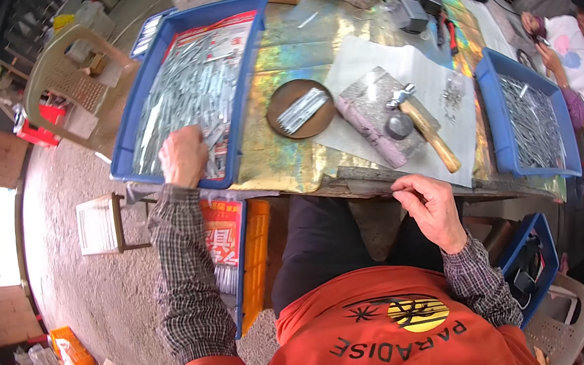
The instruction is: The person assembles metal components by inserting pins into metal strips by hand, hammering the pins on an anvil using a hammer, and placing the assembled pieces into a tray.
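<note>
"Head view, starting at the left: which spatial relation governs the grip?"
"The left hand [184,156] is the nearer hand to the metal strips [191,77] in the left tray [244,99]. It is positioned at the tray's near end; most of the strips lie beyond it. Many long axes appear to slant from near left to far right, roughly along the tray."
"State of that grip?"
"Fingers bent downward, tips hidden. Whether a strip is pinched cannot be told."
"Next container to the right?"
"A round brown dish [294,90] on the table [270,159]. It contains a small bundle of strips, side by side, slanting up toward the right."
"Further right?"
"A block [363,94] on a white sheet [342,63]. A hammer [427,126] lies across it, handle toward the near right."
"And the right hand?"
"The right hand [430,206] is near the table's edge, fingers curled, thumb close to forefinger. Whether the tips meet cannot be told."
"Last container?"
"The right tray [495,116], holding a heap of thin metal pieces [534,122]."
</note>
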Demonstrator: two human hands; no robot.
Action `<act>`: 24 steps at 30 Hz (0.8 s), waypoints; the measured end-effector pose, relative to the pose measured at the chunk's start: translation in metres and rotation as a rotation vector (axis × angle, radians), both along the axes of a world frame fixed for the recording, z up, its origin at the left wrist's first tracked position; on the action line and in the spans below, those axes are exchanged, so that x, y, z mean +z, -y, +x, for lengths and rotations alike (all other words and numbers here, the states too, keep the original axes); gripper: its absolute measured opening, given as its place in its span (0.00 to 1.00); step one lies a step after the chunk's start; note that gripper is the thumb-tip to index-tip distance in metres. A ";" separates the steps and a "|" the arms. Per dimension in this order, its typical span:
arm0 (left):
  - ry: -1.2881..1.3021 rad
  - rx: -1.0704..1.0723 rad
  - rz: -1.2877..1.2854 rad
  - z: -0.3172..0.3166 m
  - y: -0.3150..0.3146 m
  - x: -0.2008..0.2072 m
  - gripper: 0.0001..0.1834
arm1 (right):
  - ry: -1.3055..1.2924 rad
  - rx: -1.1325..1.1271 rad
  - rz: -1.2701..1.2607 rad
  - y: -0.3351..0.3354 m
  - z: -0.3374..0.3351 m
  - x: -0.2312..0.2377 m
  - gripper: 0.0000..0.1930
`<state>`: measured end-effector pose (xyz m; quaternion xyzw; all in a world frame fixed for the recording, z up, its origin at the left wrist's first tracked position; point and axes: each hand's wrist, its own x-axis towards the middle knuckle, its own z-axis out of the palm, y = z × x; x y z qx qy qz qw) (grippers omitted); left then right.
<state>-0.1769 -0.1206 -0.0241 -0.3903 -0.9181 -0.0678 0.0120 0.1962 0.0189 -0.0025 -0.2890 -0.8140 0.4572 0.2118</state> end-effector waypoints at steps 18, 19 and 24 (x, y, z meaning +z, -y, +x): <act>0.094 -0.058 0.468 -0.006 0.012 -0.006 0.07 | 0.138 -0.344 0.617 -0.119 0.044 -0.023 0.04; 0.065 -0.059 0.467 -0.004 0.011 -0.003 0.07 | 0.197 -0.345 0.642 -0.123 0.043 -0.027 0.04; 0.064 -0.058 0.454 -0.002 0.004 -0.001 0.06 | 0.275 -0.359 0.736 -0.145 0.042 -0.049 0.06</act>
